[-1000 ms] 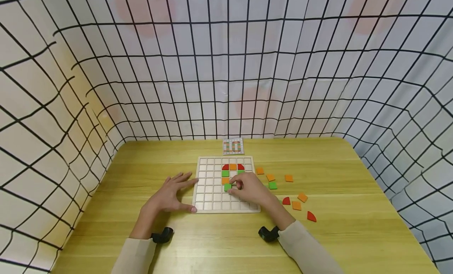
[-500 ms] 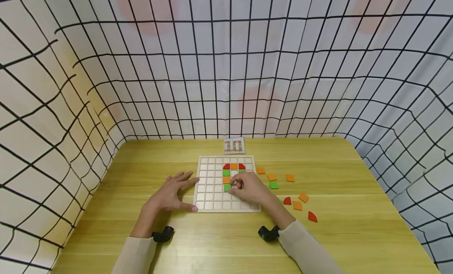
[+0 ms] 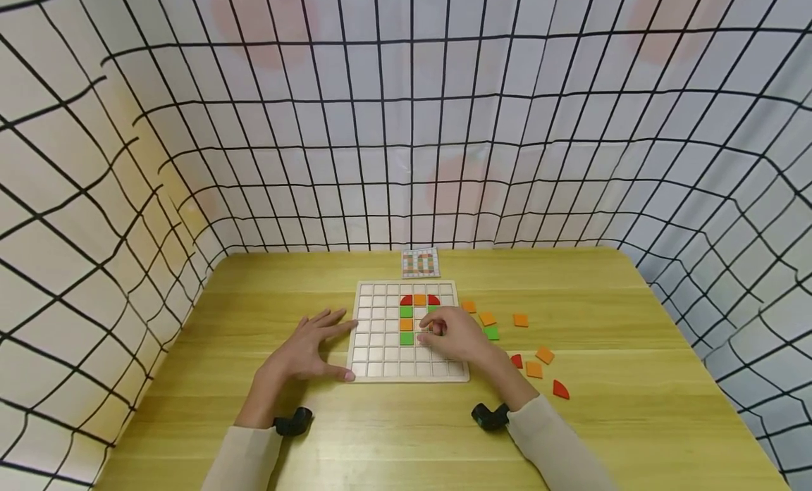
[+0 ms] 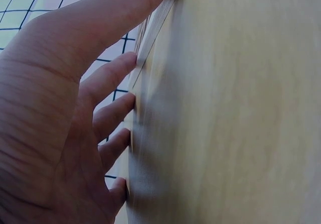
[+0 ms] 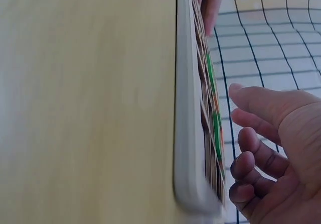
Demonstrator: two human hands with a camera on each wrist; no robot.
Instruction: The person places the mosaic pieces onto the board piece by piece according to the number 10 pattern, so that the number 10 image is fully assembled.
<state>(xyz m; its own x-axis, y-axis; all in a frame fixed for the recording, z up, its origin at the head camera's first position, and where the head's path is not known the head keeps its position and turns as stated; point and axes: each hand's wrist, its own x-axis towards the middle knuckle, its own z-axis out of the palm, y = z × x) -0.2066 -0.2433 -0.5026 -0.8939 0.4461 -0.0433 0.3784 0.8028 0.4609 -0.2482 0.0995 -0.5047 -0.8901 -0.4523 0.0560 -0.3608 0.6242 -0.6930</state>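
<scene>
A pale gridded board point(image 3: 373, 355) lies on the table. My left hand point(image 3: 309, 346) has its fingers spread, with index fingertip and thumb touching the board's left edge. Over the board's right part hovers my right hand point(image 3: 459, 334), fingers loosely bent. In the right wrist view, thumb and fingers of that hand point(image 5: 281, 143) stand apart with nothing between them. Just left of its fingertips a green square tile point(image 3: 407, 339) sits in a cell, below an orange square tile point(image 3: 406, 325). Red quarter-round tiles point(image 3: 407, 301) flank another orange tile in an upper row. My right hand hides some cells.
Loose orange tiles point(image 3: 534, 369), red quarter-round tiles point(image 3: 561, 389) and a green tile point(image 3: 491, 332) lie right of the board. A small pattern card point(image 3: 420, 263) lies behind it. A black wire grid point(image 3: 411, 146) stands around the table's back and sides.
My right hand has let go of the green tile, which now lies flat in its cell, and has drawn back slightly to the right. My left hand stays at the board's edge.
</scene>
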